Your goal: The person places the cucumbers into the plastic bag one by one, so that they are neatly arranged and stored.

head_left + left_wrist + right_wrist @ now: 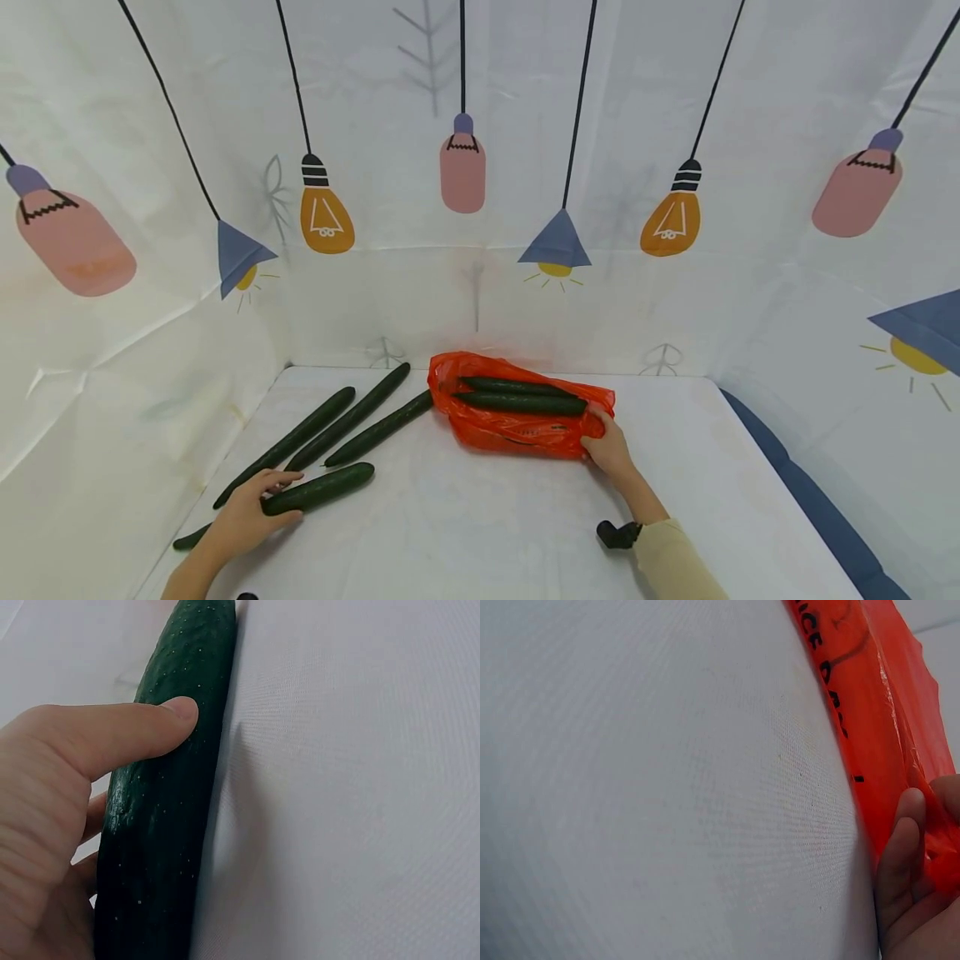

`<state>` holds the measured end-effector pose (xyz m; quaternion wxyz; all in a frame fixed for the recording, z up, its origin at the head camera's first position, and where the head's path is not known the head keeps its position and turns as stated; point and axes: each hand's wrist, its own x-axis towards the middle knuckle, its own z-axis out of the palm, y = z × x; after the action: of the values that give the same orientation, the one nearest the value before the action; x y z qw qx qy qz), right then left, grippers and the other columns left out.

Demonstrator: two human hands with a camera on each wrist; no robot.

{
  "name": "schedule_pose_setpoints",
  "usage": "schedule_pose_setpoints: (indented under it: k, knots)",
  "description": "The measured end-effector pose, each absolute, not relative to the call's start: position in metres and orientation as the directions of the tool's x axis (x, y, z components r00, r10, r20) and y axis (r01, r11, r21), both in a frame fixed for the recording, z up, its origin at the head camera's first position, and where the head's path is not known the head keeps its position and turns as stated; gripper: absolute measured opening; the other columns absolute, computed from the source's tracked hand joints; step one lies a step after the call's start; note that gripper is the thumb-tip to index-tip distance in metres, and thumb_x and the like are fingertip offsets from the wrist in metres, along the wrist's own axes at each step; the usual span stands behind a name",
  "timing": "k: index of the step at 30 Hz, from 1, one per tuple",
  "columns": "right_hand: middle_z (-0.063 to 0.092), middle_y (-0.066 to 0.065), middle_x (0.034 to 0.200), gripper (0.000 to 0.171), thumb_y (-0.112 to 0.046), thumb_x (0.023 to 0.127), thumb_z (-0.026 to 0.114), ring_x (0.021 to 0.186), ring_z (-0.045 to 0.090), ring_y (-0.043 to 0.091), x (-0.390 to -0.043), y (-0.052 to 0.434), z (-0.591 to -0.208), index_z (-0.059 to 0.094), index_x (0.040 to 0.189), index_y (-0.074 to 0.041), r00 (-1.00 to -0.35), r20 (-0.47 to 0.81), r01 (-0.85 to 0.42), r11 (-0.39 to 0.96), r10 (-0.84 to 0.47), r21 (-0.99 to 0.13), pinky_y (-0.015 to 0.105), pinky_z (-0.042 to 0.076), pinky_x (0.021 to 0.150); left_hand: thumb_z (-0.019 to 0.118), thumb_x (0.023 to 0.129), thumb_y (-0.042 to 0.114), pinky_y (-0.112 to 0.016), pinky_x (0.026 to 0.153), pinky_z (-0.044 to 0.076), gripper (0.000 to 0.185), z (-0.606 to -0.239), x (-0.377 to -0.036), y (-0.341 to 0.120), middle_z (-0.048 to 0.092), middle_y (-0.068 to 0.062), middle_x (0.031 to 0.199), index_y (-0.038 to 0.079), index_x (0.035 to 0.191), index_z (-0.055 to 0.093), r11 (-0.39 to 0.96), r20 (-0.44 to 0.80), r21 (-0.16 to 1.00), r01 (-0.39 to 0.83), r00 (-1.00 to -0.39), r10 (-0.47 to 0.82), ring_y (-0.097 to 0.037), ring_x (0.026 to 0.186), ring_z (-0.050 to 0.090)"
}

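My left hand (pixel 247 517) grips a long dark green cucumber (pixel 322 487) near the table's left side. In the left wrist view the thumb (pixel 161 731) lies across its bumpy skin, with the other fingers partly hidden behind it. At the back middle is a thin red plastic bag (pixel 495 437), crumpled and spread sideways. Two cucumbers (pixel 521 404) lie side by side within its red film. My right hand (pixel 609 442) pinches the bag's right end; the right wrist view shows fingertips (pixel 907 832) on the red film, near black printed letters.
Three more cucumbers (pixel 300 437) lie slanted on the white table (pixel 480 525), beyond my left hand. The tip of the nearest one to the bag meets its left edge. White fabric walls (pixel 480 292) printed with lamps stand around the table's back and sides.
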<state>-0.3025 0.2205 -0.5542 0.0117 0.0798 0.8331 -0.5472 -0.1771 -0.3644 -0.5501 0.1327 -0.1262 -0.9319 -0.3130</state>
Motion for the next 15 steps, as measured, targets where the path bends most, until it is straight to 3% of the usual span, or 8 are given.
schedule_pose_setpoints:
  k: [8,15]
  knots:
    - [0.035,0.025,0.134,0.065,0.000,0.089,0.057,0.055,0.054,0.021,-0.3039,0.2219,-0.5582,0.032,0.148,-0.006,-0.987,-0.114,0.150,0.387,0.113,-0.910,0.031,0.052,0.057,0.089,0.066,0.034,-0.045,0.076,0.050,0.060,-0.5509,-0.1783,-0.3636,0.060,0.004,0.109,0.019,0.120,0.068,0.821,0.174,0.539,0.191,-0.978,0.114,-0.027,0.097,0.060]
    - [0.035,0.024,0.135,0.064,0.000,0.090,0.056,0.056,0.053,0.021,-0.3044,0.2214,-0.5575,0.033,0.149,-0.007,-0.988,-0.107,0.144,0.388,0.116,-0.910,0.031,0.052,0.057,0.089,0.066,0.034,-0.049,0.080,0.050,0.058,-0.5522,-0.1805,-0.3632,0.064,-0.004,0.115,0.022,0.118,0.068,0.817,0.132,0.557,0.150,-0.987,0.092,-0.030,0.101,0.061]
